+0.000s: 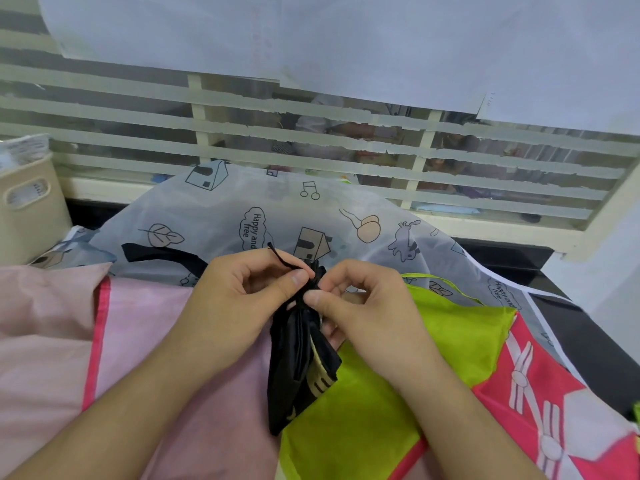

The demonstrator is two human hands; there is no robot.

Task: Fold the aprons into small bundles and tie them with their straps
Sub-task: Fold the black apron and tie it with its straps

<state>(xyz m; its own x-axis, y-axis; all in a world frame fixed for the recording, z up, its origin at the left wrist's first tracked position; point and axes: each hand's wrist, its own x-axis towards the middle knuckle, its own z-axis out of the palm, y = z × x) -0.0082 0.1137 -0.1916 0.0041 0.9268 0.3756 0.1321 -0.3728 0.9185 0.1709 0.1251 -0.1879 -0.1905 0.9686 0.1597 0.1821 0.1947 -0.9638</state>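
1. The pile of other aprons is lying all over the counter [571,344]: a see-through one with little pictures [277,209], a pink one [138,323], a green one [398,393] and a red one [540,393]. The black bundle [298,365] is being held just above them, in the middle. If it is dropping, it could be getting mixed in and coming unfolded.
2. The black bundle is looking thick and springy. If the knot is going on loose, I think the folds could be popping open again.
3. The left hand [242,299] is pinching the thin black strap [282,259] between thumb and finger, its grip nearly closed. The right hand [360,306] is pinching the top of the bundle the same way. The strap end is short and skinny, so it could be slipping out before the knot is getting tight.
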